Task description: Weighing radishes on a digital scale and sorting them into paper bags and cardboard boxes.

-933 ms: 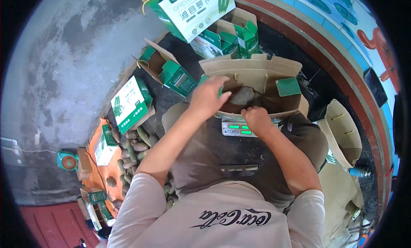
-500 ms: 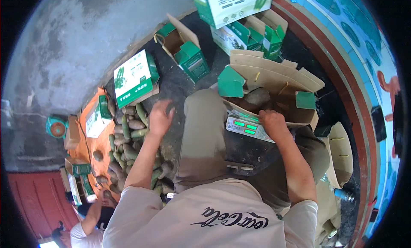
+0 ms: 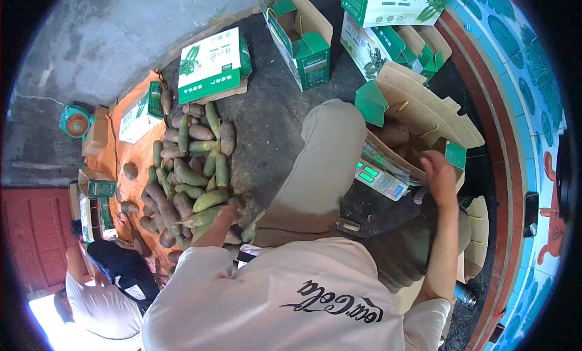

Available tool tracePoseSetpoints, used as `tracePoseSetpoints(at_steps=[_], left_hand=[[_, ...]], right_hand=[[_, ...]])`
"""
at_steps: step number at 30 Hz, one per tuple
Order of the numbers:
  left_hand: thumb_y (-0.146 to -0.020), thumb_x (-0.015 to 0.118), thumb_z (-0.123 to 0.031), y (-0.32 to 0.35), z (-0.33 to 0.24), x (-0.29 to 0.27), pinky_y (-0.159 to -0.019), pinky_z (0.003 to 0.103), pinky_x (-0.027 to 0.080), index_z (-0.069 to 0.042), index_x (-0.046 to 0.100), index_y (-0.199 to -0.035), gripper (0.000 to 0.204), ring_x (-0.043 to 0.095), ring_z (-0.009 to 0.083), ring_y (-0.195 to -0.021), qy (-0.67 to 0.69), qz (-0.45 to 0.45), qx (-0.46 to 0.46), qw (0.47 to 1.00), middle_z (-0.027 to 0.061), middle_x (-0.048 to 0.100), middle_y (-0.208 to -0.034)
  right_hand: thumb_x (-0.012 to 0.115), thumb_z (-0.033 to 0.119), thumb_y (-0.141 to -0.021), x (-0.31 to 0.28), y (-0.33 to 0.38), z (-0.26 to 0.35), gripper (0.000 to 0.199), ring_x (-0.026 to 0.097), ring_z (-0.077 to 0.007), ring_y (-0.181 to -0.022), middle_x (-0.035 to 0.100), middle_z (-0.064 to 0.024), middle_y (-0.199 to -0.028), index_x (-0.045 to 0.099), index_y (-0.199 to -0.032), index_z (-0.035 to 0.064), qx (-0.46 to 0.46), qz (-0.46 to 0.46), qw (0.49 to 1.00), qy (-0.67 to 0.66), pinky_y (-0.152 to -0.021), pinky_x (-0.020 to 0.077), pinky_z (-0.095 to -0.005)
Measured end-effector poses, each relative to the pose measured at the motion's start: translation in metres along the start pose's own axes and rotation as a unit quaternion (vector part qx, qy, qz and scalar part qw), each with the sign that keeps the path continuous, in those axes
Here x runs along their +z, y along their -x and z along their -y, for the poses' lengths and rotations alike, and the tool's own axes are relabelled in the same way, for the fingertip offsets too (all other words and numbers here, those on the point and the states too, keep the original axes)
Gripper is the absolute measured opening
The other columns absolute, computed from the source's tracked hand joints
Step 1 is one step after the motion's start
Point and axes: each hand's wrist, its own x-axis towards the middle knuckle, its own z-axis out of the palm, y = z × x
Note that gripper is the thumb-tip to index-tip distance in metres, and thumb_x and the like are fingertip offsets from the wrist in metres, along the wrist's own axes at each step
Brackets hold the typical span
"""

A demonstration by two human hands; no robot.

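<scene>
Down at the pile of long green radishes, some coated in brown soil, reaches my left hand. Its fingers are mostly hidden, and whether it holds a radish cannot be seen. My right hand is closed on the near edge of an open cardboard box, beside its green end flap. Inside that box lie dark, soil-covered radishes. The box rests on a digital scale with lit green displays, to the right of my knee.
A closed white-and-green carton and an open one stand beyond the pile. More cartons are stacked at the far right. Orange sheeting lies under the pile. Another person works at lower left, near a green round-dial scale.
My left hand has moved down and back onto the radish pile. My right hand has slid right along the box edge. The view has shifted, and the box now sits tilted.
</scene>
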Motion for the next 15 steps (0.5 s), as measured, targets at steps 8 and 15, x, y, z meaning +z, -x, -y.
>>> tracePoseSetpoints(at_steps=[8, 15], left_hand=[[-0.077, 0.058, -0.027, 0.032, 0.006, 0.005, -0.097, 0.037, 0.040, -0.019, 0.047, -0.128, 0.054, 0.044, 0.0277, -0.122, 0.008, 0.028, -0.002, 1.000, 0.0100, 0.046, -0.132], [-0.075, 0.061, -0.026, 0.021, 0.048, -0.010, -0.103, 0.043, 0.031, -0.020, 0.037, -0.133, 0.063, 0.025, 0.0269, -0.133, -0.051, -0.147, -0.077, 0.985, 0.0104, 0.029, -0.142]], right_hand=[[0.058, 0.012, -0.083, -0.081, 0.057, -0.014, 0.017, 0.061, -0.0332, -0.082, 0.062, -0.0191, -0.090, 0.060, -0.095, 0.0004, 0.151, -0.077, 0.984, 0.047, -0.071, 0.0478, -0.0359], [0.056, 0.022, -0.085, -0.079, 0.129, -0.030, 0.020, 0.060, -0.0345, -0.082, 0.062, -0.0187, -0.087, 0.063, -0.091, 0.0041, 0.241, -0.116, 0.960, 0.083, -0.073, 0.0463, -0.0400]])
